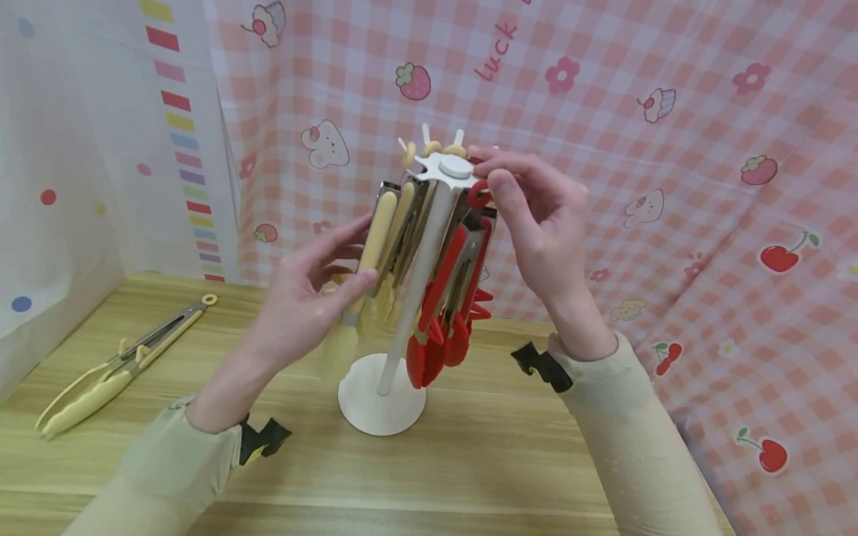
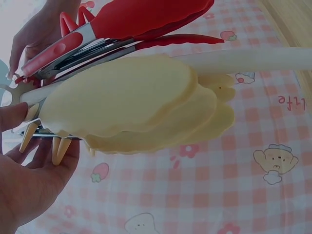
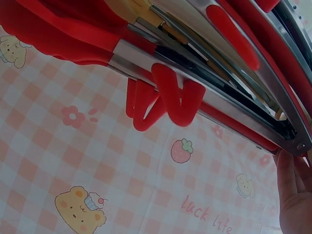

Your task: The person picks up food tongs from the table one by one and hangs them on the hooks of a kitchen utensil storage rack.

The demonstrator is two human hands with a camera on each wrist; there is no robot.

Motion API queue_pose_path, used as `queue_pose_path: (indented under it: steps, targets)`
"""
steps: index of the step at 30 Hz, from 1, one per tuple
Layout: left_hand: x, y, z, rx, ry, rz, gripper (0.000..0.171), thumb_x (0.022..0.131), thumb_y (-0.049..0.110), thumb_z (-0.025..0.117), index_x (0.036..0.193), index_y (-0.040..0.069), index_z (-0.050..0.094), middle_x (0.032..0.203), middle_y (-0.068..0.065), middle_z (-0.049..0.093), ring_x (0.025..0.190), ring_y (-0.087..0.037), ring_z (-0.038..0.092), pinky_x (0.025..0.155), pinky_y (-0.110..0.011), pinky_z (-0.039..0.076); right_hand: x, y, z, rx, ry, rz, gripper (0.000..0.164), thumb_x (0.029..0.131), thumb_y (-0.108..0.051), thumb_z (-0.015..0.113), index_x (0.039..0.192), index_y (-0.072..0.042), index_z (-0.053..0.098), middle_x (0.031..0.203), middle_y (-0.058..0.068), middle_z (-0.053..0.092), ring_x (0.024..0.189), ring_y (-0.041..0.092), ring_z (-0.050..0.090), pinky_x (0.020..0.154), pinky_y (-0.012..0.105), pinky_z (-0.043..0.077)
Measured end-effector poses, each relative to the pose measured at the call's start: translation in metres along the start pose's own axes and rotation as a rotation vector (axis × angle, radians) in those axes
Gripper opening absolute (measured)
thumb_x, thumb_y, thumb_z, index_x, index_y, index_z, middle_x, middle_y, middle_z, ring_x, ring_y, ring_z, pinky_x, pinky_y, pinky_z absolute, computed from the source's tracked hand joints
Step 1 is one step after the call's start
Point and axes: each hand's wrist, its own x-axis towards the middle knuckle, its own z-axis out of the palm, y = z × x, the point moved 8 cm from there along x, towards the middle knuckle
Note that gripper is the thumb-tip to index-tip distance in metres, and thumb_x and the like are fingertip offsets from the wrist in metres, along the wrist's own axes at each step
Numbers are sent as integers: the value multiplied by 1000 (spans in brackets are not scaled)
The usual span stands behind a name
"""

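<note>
A white rotating-style stand has a hooked top (image 1: pixel 439 171), a pole (image 1: pixel 417 283) and a round base (image 1: pixel 382 413) on the table. Pale yellow tongs (image 1: pixel 377 238) hang from its left side, red tongs (image 1: pixel 442 283) from its right. My left hand (image 1: pixel 295 305) holds the outermost yellow tongs, thumb in front and fingers behind. Their scalloped yellow heads (image 2: pixel 122 97) overlap in the left wrist view. Up at the hooks, my right hand (image 1: pixel 550 223) pinches the red ring end (image 1: pixel 478 195) of a pair of red tongs. In the right wrist view its fingers (image 3: pixel 287 180) meet the tongs' upper end.
Another pair of yellow tongs (image 1: pixel 124 368) lies on the wooden table (image 1: pixel 482 461) at the left. A pink checked cloth (image 1: pixel 677 186) hangs behind and to the right, and a white dotted curtain (image 1: pixel 74 164) hangs at the left.
</note>
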Motion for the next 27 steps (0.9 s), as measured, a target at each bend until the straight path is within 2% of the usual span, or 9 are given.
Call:
queue_pose_path:
  steps: [13, 20, 27]
  targets:
    - [-3, -2, 3, 7, 19, 21, 60, 99, -2, 66, 156, 11, 50, 150, -13, 61, 121, -18, 64, 97, -15, 54, 0, 0, 0, 0, -1, 2, 59, 103, -46, 65, 104, 12, 71, 120, 18, 79, 116, 13, 76, 96, 25, 61]
    - [-4, -3, 6, 16, 33, 20, 61, 99, 0, 68, 156, 12, 51, 142, -13, 62, 116, -9, 62, 96, -15, 55, -1, 0, 0, -4, -1, 4, 58, 104, -46, 64, 105, 12, 71, 120, 18, 79, 118, 13, 75, 96, 25, 61]
    - [-3, -4, 10, 11, 35, 28, 62, 99, -1, 68, 157, 12, 49, 142, -12, 62, 116, -8, 60, 94, -16, 56, 0, 1, 0, 11, 2, 3, 60, 103, -47, 65, 104, 13, 70, 120, 16, 79, 116, 13, 76, 94, 24, 61]
